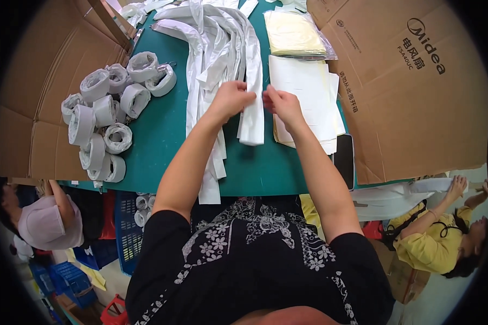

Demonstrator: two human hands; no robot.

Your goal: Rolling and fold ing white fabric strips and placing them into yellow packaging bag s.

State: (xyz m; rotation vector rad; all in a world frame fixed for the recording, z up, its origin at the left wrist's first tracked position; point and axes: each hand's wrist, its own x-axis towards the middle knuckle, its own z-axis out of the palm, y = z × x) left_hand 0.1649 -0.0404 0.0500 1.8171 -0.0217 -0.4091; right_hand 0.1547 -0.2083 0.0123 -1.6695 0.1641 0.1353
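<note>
Several long white wrapped strips [195, 65] lie in a loose bundle down the middle of the green table. One flat white strip [251, 122] hangs toward me at the bundle's right side, its near end folded square. My left hand [234, 101] is closed at this strip's left edge, the thumb lying over it. Just off the right edge, my right hand [283, 106] has its fingers curled in with the thumb up; whether anything thin is between them is hidden. Coiled white wrapped rolls [95, 84], some showing metal bits, are heaped at the left.
Cardboard sheets [401, 108] wall the table [162, 146] on both sides. White paper sheets [301, 89] and a bagged yellowish stack [294, 33] lie on the right. Blue crates [127, 227] stand below left. One person [49, 219] is at far left, another [434, 238] at far right.
</note>
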